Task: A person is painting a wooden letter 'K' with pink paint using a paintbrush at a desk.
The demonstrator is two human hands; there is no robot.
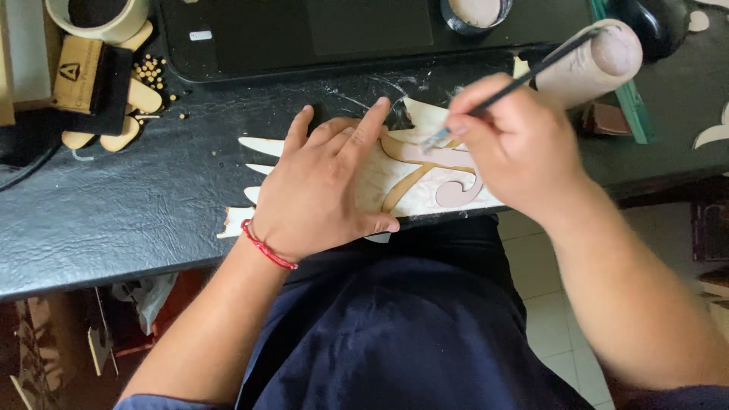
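A thin pale wooden cut-out (425, 178) with curling shapes lies flat on the black table (114, 220) near its front edge. My left hand (323, 186) presses down on it with fingers spread, a red string bracelet at the wrist. My right hand (516, 144) grips a slim black-handled paintbrush (524, 80), its tip touching the cut-out where a curl is painted pinkish. Part of the cut-out is hidden under both hands.
A dark laptop (304, 34) sits at the back. A small pot of paint (474, 14) stands beside it. A cup (99, 17), a wooden block (83, 76), loose wooden pieces (144, 95) and small beads (149, 70) lie at the back left. A pale cylinder (600, 61) rests behind my right hand.
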